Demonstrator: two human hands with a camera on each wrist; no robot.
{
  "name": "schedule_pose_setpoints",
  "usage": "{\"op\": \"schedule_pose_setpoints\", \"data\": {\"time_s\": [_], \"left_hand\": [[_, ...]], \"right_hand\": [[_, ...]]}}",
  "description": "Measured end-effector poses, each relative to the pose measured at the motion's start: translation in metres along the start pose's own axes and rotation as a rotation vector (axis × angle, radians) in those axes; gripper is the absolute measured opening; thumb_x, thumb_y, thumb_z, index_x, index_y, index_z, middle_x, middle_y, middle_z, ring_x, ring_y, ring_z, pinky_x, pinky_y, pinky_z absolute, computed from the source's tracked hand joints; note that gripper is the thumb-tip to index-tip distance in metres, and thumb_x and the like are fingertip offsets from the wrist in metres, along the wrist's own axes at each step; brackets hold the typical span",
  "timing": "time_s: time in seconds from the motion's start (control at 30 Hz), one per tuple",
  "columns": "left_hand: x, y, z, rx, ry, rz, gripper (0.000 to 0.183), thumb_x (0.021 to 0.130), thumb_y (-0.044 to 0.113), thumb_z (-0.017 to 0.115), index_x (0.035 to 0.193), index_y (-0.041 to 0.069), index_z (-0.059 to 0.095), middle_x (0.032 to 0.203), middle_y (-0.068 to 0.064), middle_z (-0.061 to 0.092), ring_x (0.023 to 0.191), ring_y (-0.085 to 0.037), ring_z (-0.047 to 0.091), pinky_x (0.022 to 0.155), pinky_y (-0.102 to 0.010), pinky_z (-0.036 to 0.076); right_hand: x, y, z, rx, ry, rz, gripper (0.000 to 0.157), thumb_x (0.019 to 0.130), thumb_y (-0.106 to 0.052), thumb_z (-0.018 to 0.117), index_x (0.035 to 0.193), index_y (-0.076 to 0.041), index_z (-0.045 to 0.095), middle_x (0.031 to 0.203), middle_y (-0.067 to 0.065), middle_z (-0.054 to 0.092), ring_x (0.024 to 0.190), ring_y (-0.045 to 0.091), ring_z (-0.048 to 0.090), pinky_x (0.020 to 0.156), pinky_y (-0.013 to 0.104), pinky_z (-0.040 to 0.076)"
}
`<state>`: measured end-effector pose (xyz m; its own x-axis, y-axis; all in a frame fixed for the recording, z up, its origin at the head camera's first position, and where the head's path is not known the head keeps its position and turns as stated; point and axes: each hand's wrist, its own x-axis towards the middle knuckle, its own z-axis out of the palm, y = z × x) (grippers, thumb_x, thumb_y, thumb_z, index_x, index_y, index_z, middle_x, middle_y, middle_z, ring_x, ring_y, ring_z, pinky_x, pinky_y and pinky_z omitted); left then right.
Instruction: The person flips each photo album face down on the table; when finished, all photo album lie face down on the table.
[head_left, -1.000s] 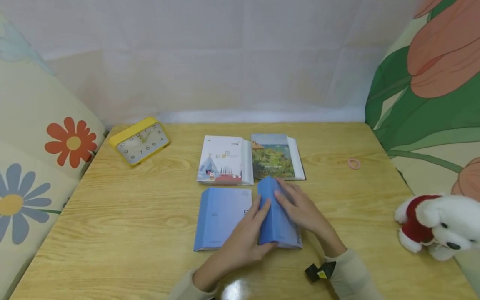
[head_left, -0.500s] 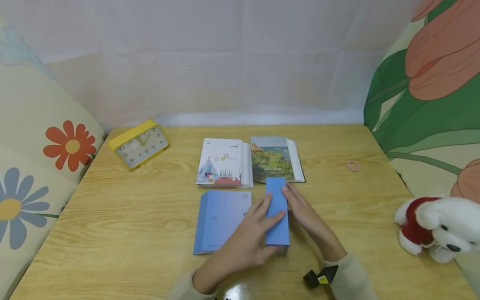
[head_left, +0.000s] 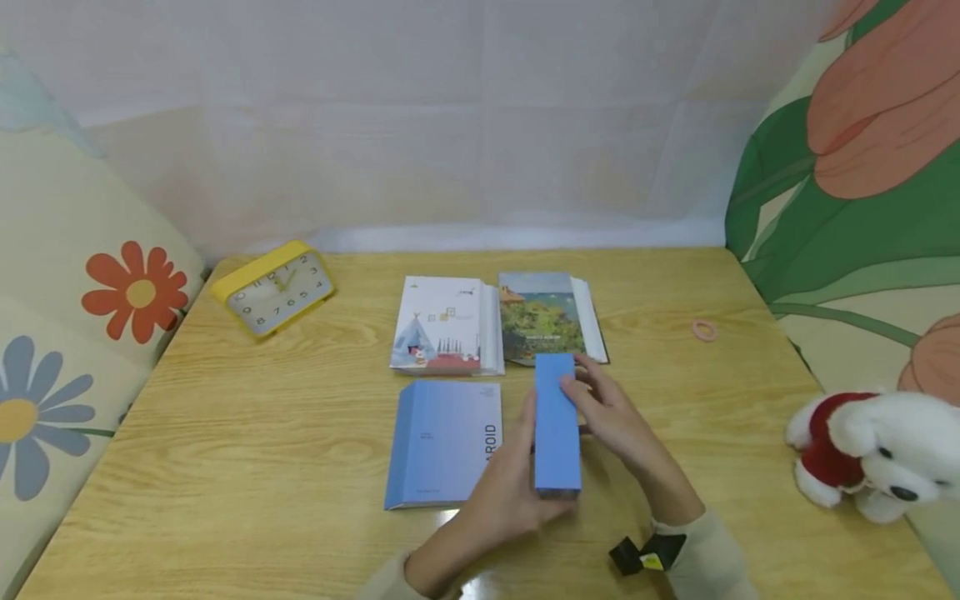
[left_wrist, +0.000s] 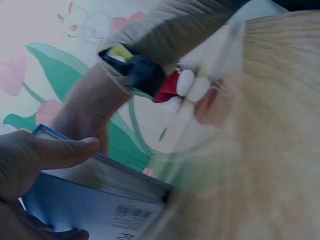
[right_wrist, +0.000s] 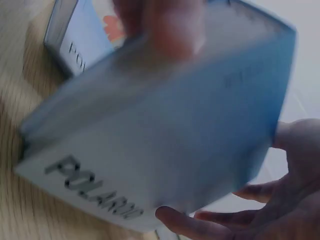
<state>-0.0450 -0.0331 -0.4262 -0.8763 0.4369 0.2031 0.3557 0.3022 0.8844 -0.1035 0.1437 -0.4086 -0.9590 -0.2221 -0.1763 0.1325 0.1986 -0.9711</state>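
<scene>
A blue photo album (head_left: 557, 425) stands on edge between my hands, spine up. My left hand (head_left: 504, 483) grips its left side; in the left wrist view the thumb (left_wrist: 67, 151) presses the page edges and the fingers lie on the cover with the barcode. My right hand (head_left: 618, 421) holds the other side, with a digit over the spine and fingers against the lettered cover (right_wrist: 150, 150). A second blue album (head_left: 450, 442) lies flat to the left. Behind are a white album with a tent picture (head_left: 438, 325) and a landscape-cover album (head_left: 542, 317).
At the back left of the wooden table (head_left: 262, 417) stands a yellow alarm clock (head_left: 276, 290). A pink ring (head_left: 704, 331) lies to the right, and a white plush dog in red (head_left: 885, 454) sits at the right edge. A white cloth (head_left: 450, 125) hangs behind.
The held album has turned from leaning right, its front cover showing, to spine up. My left fingers have moved off the spine to its side.
</scene>
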Motion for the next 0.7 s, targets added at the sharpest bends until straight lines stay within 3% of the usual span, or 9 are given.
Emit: {"op": "schedule_pose_setpoints", "data": {"time_s": [0.17, 0.3, 0.57, 0.7], "left_hand": [[0.000, -0.013, 0.020, -0.058, 0.001, -0.035, 0.140, 0.062, 0.005, 0.091, 0.159, 0.014, -0.010, 0.162, -0.011, 0.020, 0.137, -0.029, 0.041, 0.113, -0.047, 0.033], [0.000, -0.022, 0.030, -0.002, 0.017, -0.064, 0.136, 0.063, 0.009, 0.090, 0.160, 0.014, -0.005, 0.161, -0.010, 0.025, 0.141, -0.028, 0.035, 0.115, -0.048, 0.030], [0.001, -0.019, 0.029, 0.285, 0.011, -0.189, 0.124, 0.067, 0.035, 0.092, 0.159, 0.005, 0.013, 0.155, -0.026, 0.030, 0.137, -0.041, 0.037, 0.107, -0.056, 0.039], [0.003, -0.016, 0.025, 0.449, -0.040, -0.173, 0.119, 0.067, 0.038, 0.092, 0.157, 0.003, 0.022, 0.152, -0.036, 0.027, 0.136, -0.049, 0.035, 0.107, -0.057, 0.040]], "right_hand": [[-0.006, -0.002, 0.006, -0.038, 0.044, -0.009, 0.074, 0.100, -0.034, 0.059, 0.159, -0.016, 0.018, 0.153, 0.025, 0.032, 0.134, 0.045, 0.041, 0.100, 0.056, 0.046], [-0.009, 0.001, 0.006, 0.012, 0.087, 0.006, 0.077, 0.098, -0.030, 0.064, 0.159, -0.015, 0.020, 0.152, 0.024, 0.036, 0.132, 0.042, 0.045, 0.100, 0.053, 0.047], [-0.016, 0.007, -0.012, 0.067, 0.114, -0.006, 0.075, 0.098, -0.027, 0.065, 0.159, -0.015, 0.024, 0.152, 0.020, 0.039, 0.132, 0.037, 0.047, 0.100, 0.054, 0.047], [-0.022, 0.011, -0.024, 0.030, 0.120, -0.020, 0.067, 0.099, -0.019, 0.063, 0.156, -0.006, 0.029, 0.152, 0.021, 0.039, 0.126, 0.038, 0.053, 0.091, 0.045, 0.054]]}}
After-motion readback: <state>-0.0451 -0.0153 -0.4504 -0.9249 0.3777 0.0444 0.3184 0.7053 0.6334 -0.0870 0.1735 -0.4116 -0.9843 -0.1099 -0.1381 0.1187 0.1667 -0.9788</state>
